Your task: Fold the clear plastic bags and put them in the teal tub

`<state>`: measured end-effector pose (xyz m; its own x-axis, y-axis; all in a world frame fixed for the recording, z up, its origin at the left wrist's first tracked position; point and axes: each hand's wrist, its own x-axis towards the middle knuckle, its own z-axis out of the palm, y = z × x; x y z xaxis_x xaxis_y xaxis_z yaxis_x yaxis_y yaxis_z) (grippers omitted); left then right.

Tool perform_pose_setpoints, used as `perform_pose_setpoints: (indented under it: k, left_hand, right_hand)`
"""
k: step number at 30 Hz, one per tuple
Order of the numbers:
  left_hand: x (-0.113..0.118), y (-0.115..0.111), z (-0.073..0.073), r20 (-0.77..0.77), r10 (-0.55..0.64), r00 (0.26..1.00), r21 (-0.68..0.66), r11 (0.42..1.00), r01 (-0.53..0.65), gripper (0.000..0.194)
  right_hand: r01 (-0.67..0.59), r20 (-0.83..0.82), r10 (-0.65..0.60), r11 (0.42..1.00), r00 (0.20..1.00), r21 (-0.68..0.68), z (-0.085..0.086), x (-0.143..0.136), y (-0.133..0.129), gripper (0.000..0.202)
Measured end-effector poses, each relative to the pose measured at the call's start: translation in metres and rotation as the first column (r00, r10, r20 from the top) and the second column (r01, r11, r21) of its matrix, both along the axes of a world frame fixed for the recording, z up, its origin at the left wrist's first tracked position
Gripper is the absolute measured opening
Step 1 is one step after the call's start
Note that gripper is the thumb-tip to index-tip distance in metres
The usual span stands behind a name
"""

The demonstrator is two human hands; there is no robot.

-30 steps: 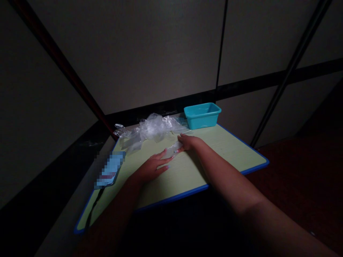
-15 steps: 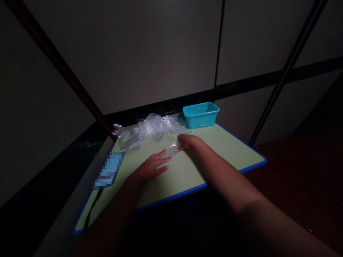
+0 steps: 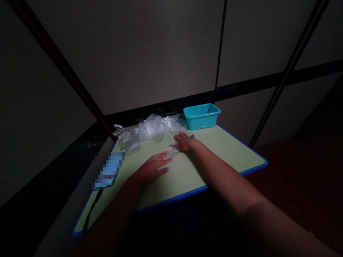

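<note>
Two bare hands are working over a yellow-green tabletop (image 3: 230, 151), its blue edging (image 3: 171, 200) running along the near side. At the near left, a black strap (image 3: 92, 210) is trailing from a flat, light-blue item (image 3: 111, 171), pixelated, so identity is staying unclear. The left hand (image 3: 151, 169) is lying palm down, fingers spread and pinching nothing visible; its fingertips are meeting the near-left end of a small clear plastic piece (image 3: 170, 152). That piece is lying mid-table, between the hands. Just beyond, the right hand (image 3: 186, 142) is resting with fingers fanned, its thumb overlapping the piece's far-right end; whether that thumb is pressing hard, cannot tell.

Judgement: for handling thin film well, the left fingertips should be anchoring lightly while the right thumb is bearing flat and outward, nails lifted, so that creases are not setting.

Farther off, crumpled clear plastic (image 3: 154, 128) is sprawling at far left-centre; a turquoise rectangular tub (image 3: 202, 121) is standing at far right, before dark wall panels (image 3: 150, 57).
</note>
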<state>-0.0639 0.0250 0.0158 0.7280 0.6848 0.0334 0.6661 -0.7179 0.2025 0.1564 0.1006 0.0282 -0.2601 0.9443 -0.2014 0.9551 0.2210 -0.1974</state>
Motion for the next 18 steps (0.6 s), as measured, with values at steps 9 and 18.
perform_pose_setpoints:
  k: [9,18]
  left_hand:
    - [-0.001,0.003,-0.003,0.007,-0.003,1.0,-0.01,1.0,0.003,0.054]
    - [-0.001,0.002,-0.002,0.005,0.006,1.0,0.002,1.0,-0.006,0.052]
  right_hand:
    - [0.103,0.008,-0.107,0.977,0.994,0.186,-0.014,-0.004,0.01,0.082]
    - [0.278,-0.006,-0.283,0.938,0.959,0.205,-0.019,0.001,0.016,0.082]
